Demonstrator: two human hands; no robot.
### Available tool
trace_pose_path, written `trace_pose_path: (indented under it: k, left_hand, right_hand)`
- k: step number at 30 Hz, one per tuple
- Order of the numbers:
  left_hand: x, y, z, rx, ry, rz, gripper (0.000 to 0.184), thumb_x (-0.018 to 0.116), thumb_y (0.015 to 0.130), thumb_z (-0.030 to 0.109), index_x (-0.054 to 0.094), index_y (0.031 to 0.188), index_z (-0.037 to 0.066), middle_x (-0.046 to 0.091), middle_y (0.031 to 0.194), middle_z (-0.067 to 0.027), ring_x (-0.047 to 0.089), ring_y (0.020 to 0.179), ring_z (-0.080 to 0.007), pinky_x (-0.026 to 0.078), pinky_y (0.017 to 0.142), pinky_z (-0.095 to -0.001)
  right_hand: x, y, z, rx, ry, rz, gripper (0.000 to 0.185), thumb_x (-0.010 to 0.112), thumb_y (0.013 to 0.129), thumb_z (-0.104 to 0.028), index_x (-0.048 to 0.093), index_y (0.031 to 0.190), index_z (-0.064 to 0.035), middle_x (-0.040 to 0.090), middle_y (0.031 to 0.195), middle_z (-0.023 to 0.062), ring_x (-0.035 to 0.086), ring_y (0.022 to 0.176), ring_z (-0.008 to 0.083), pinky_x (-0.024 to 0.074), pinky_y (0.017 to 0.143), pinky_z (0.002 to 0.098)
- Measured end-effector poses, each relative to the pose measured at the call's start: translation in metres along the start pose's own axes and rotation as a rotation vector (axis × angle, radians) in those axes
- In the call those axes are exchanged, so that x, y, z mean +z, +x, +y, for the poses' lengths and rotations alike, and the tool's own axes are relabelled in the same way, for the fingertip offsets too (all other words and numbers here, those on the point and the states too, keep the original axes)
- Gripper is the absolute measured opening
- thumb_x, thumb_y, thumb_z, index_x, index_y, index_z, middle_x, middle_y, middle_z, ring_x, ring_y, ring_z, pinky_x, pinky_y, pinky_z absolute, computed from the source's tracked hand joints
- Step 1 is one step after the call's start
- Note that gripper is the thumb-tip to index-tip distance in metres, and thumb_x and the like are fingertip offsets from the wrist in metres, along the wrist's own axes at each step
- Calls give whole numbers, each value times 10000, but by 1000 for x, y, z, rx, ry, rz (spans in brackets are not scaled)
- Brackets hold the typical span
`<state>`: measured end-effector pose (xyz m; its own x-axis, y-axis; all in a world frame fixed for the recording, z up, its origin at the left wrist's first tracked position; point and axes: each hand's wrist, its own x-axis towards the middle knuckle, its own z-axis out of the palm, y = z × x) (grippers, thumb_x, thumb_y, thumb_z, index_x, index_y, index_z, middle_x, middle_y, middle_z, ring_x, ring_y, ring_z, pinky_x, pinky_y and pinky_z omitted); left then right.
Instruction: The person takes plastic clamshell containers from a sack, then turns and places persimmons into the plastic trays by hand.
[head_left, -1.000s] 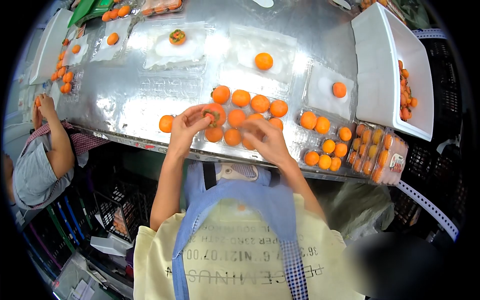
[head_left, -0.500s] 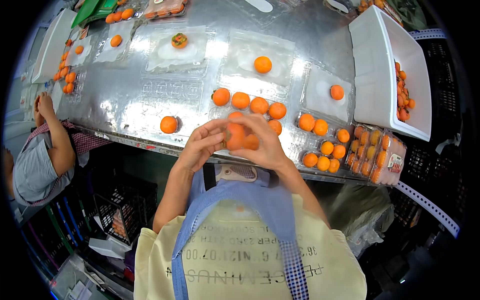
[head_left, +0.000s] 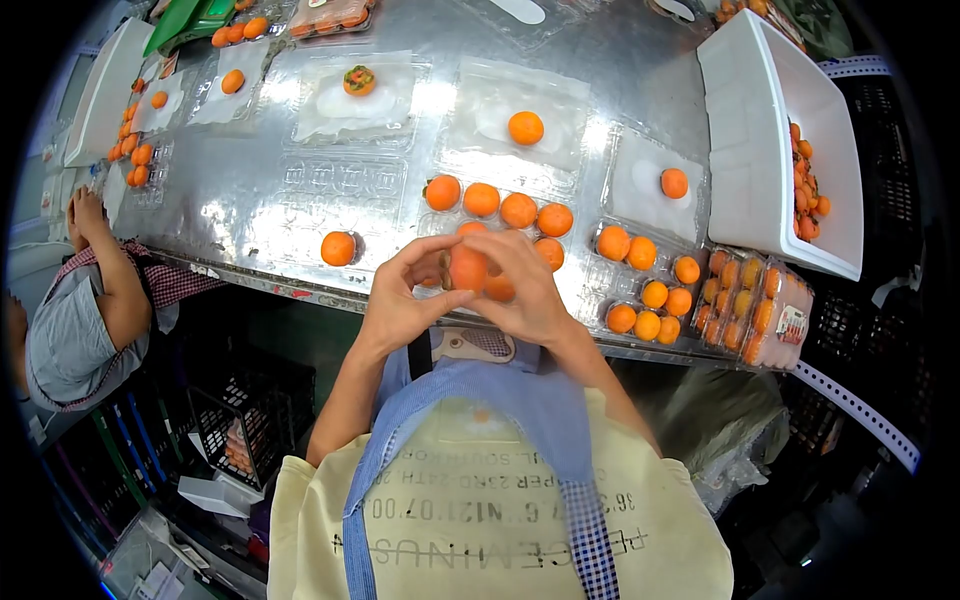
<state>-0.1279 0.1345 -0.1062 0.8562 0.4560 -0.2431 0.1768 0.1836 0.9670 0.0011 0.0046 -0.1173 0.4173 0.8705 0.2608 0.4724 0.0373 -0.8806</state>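
Observation:
Close in front of my body, a smooth orange persimmon [head_left: 467, 268] is held up between both hands. My left hand [head_left: 405, 298] closes on its left side, thumb underneath and fingers over the top. From the right, my right hand [head_left: 528, 288] curls round the same fruit. Behind and partly below the hands lies a clear plastic tray with persimmons [head_left: 518, 210] in its cups; the hands hide part of it. Left of my hands, a single persimmon [head_left: 338, 248] sits near the table edge in a clear tray [head_left: 340, 190].
Several clear lids [head_left: 470, 100] lie on the metal table [head_left: 250, 215], some with one persimmon on them. At right stand a white foam box [head_left: 740, 130] of fruit, a partly filled tray [head_left: 625, 290] and closed packs [head_left: 785, 325]. Another person [head_left: 85, 330] works at far left.
The persimmon has turned in my fingers, showing more of its smooth side. My left thumb has moved under it. The trays and loose fruit stay where they were.

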Motion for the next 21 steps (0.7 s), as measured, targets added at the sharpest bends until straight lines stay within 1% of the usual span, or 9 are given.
trace_pose_path:
  k: [3, 6, 9, 12, 15, 18, 19, 20, 21]
  left_hand:
    - [2, 0, 4, 72, 32, 16, 558, 767, 662, -1, 550, 1176, 24, 623, 1014, -74, 608, 896, -139, 472, 827, -283]
    - [1, -1, 4, 122, 65, 26, 563, 764, 649, -17, 558, 1170, 34, 608, 1063, -81, 605, 923, -151, 470, 861, -296]
    - [2, -2, 2, 194, 142, 43, 545, 757, 645, -24, 572, 1153, 43, 595, 1107, -85, 598, 961, -170, 470, 875, -303]
    - [4, 0, -2, 297, 230, 58, 532, 752, 634, -24, 585, 1133, 51, 592, 1129, -94, 583, 1007, -199, 467, 879, -312]
    - [5, 0, -2, 378, 320, 58, 534, 753, 614, -18, 591, 1117, 56, 591, 1136, -111, 572, 1022, -239, 458, 879, -329]
    - [9, 2, 6, 442, 447, 44, 533, 760, 600, 6, 593, 1103, 61, 589, 1135, -125, 554, 1026, -280, 434, 890, -355]
    - [10, 3, 8, 459, 522, 29, 537, 769, 601, 25, 590, 1106, 55, 587, 1124, -131, 537, 1033, -298, 419, 896, -364]
    - [11, 4, 6, 446, 549, 27, 598, 784, 593, 49, 562, 1149, 43, 572, 1140, -134, 516, 1068, -307, 407, 918, -377]
    - [14, 3, 7, 394, 508, 32, 677, 795, 589, 63, 515, 1205, 33, 534, 1191, -141, 500, 1100, -307, 403, 934, -379]
  right_hand:
    - [1, -2, 2, 24, 50, -7, 616, 715, 665, -45, 484, 1234, -70, 505, 1220, 121, 523, 1065, 273, 445, 845, 344]
    - [-2, -9, 8, 191, 339, -84, 596, 647, 735, -27, 430, 1289, -55, 477, 1257, 120, 508, 1110, 227, 453, 830, 330]
    - [3, -15, 15, 362, 728, -70, 534, 597, 837, -97, 390, 1325, -37, 485, 1246, 109, 506, 1095, 181, 466, 794, 305]
    - [-5, -11, 10, 510, 878, -127, 491, 547, 906, -190, 378, 1332, -14, 514, 1211, 114, 530, 1041, 163, 476, 773, 290]
    - [-1, -13, 13, 531, 889, -152, 503, 555, 913, -248, 390, 1314, 7, 546, 1154, 112, 554, 993, 157, 480, 761, 282]
    - [3, -17, 22, 562, 952, -171, 521, 582, 899, -262, 408, 1297, 27, 551, 1141, 102, 556, 990, 159, 476, 786, 282]
    - [9, -22, 26, 580, 853, -72, 528, 599, 889, -268, 422, 1287, 31, 546, 1141, 97, 547, 1004, 158, 464, 827, 285]
    - [10, -28, 32, 588, 776, -45, 541, 612, 881, -265, 424, 1289, 34, 545, 1144, 101, 537, 1024, 158, 447, 867, 290]
    - [11, -31, 32, 682, 788, 5, 557, 616, 878, -264, 414, 1299, 39, 544, 1163, 102, 531, 1036, 149, 441, 869, 285]
